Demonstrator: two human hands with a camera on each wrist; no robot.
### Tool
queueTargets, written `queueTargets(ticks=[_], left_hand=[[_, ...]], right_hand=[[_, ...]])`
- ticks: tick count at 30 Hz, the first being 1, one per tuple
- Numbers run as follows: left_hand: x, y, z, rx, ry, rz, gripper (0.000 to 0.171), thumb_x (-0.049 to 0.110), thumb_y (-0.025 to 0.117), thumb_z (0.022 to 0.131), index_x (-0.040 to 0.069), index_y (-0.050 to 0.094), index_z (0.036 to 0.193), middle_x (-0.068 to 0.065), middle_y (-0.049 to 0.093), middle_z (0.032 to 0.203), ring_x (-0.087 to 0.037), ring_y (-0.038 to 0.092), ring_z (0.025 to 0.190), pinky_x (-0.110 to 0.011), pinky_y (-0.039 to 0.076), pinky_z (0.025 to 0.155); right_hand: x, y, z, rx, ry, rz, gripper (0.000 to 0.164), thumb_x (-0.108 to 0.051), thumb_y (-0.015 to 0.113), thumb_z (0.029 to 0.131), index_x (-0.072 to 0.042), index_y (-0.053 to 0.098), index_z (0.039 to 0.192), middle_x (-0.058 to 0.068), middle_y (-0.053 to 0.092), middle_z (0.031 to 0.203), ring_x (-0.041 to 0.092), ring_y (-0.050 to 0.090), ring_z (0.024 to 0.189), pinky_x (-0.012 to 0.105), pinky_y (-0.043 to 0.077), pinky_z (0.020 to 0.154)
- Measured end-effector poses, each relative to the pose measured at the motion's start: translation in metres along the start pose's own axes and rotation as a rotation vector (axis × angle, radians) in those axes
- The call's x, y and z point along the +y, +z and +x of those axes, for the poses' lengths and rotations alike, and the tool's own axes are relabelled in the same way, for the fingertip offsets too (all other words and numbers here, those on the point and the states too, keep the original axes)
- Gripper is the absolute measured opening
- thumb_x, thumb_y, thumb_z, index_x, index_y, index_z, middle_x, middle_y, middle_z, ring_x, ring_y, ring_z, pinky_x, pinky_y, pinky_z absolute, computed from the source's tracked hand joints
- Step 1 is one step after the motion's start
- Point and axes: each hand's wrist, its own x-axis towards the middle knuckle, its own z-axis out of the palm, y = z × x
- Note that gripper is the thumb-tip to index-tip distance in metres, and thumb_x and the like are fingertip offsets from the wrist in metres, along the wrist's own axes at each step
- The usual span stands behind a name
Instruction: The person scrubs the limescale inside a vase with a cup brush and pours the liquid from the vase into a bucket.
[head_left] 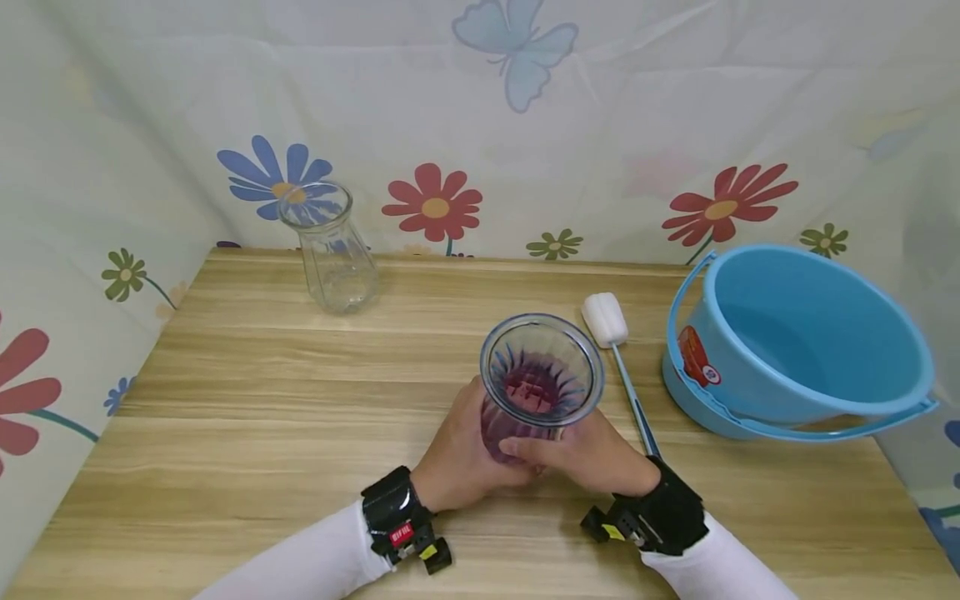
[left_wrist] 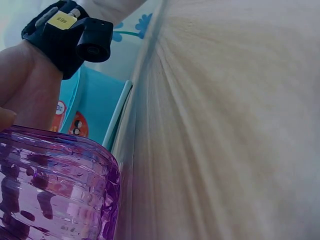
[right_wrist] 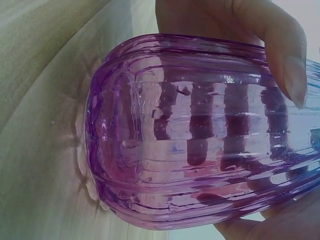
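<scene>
Both hands hold a ribbed glass vase (head_left: pixel 534 400), purple below and bluish toward its wide round rim. My left hand (head_left: pixel 467 458) grips its left side, and my right hand (head_left: pixel 600 454) wraps the right side with the thumb across the front. Through the purple wall of the vase (right_wrist: pixel 145 125), the fingers behind show as dark bands in the right wrist view. Its base is right at the wooden tabletop there. In the left wrist view only the lower part of the vase (left_wrist: pixel 60 185) shows.
A clear glass vase (head_left: pixel 341 262) stands at the back left of the wooden table (head_left: pixel 247 400). Just right of the hands lies a sponge brush (head_left: pixel 604 320) with a white head and long blue handle. A light blue bucket (head_left: pixel 727 400) with its handle down stands at the right.
</scene>
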Motion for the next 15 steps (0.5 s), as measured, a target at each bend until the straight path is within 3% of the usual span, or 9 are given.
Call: queueTargets(ticks=[7, 15], left_hand=[[0.0012, 0.0001, 0.0009, 0.000, 0.011, -0.006, 0.105, 0.035, 0.096, 0.063, 0.032, 0.038, 0.150, 0.004, 0.054, 0.141, -0.015, 0.050, 0.129, -0.042, 0.044, 0.112], [0.0014, -0.0006, 0.0014, -0.001, 0.002, -0.014, 0.106, 0.032, 0.097, 0.062, 0.033, 0.038, 0.150, 0.005, 0.053, 0.142, -0.015, 0.050, 0.130, -0.042, 0.044, 0.112]], right_hand=[[0.0008, -0.0015, -0.0007, -0.003, 0.006, -0.010, 0.069, -0.016, 0.085, 0.083, -0.017, 0.048, 0.141, 0.004, 0.060, 0.135, 0.027, 0.059, 0.124, 0.043, 0.048, 0.108], [0.0007, -0.0003, -0.0014, -0.012, 0.002, -0.006, 0.062, -0.015, 0.084, 0.086, -0.013, 0.050, 0.139, 0.009, 0.061, 0.132, 0.027, 0.060, 0.120, 0.032, 0.050, 0.103]])
